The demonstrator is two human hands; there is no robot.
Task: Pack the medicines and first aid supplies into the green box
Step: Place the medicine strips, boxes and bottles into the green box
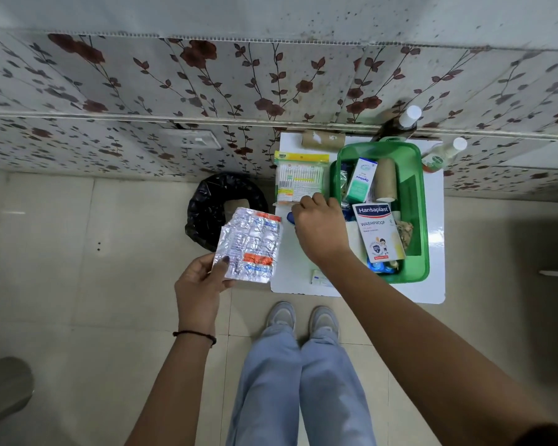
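Note:
The green box (423, 220) stands on a small white table (435, 284). Inside it lie a Hansaplast box (377, 233), a teal Optilex carton (361, 181), a beige bandage roll (385, 180) and blue packets (382, 268). My left hand (200, 284) holds silver blister strips (252, 244) up, left of the table. My right hand (319, 228) hovers knuckles-up over the table beside the box's left wall, fingers curled down near a small blue item (290, 217). Its grip is hidden. A cotton swab pack (298, 178) lies just beyond those fingers.
A cardboard roll (322, 138) lies at the table's back edge, with two white-capped bottles (408, 119) (440, 157) behind and right of the box. A small sachet (319, 279) lies near the front edge. A black-bagged bin (213, 207) stands left of the table.

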